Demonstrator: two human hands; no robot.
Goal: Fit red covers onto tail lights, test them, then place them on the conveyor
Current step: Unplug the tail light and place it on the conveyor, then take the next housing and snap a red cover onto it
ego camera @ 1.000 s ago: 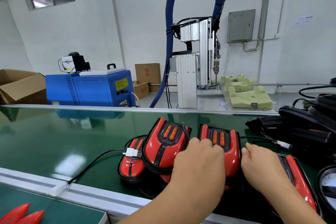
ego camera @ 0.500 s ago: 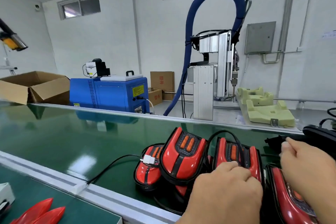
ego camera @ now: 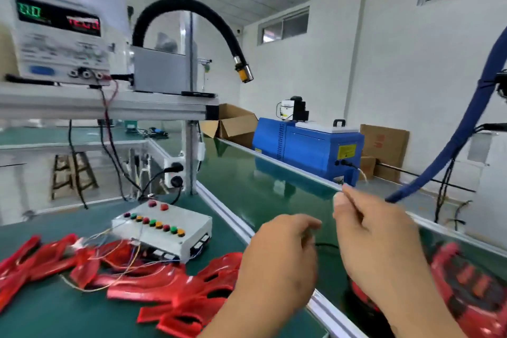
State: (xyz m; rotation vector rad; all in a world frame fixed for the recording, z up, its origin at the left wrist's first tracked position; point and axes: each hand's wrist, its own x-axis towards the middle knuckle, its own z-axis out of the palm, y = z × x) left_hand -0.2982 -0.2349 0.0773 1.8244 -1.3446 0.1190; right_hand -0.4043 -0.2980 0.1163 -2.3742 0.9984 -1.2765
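Red covers (ego camera: 170, 291) are heaped on the near-left surface (ego camera: 68, 318), beside the button box (ego camera: 162, 230). Judged thin, light and stiff, they are best taken by the rims. Nothing is seen held in the loosely curled left hand (ego camera: 277, 263). Whether anything is pinched by the right hand (ego camera: 381, 244) cannot be told. Blurred tail lights (ego camera: 472, 282) lie on the conveyor (ego camera: 274, 192).

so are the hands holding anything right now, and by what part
Cannot be told. The left hand and right hand are blurred; a cable shows between them, but no grip on it can be made out.
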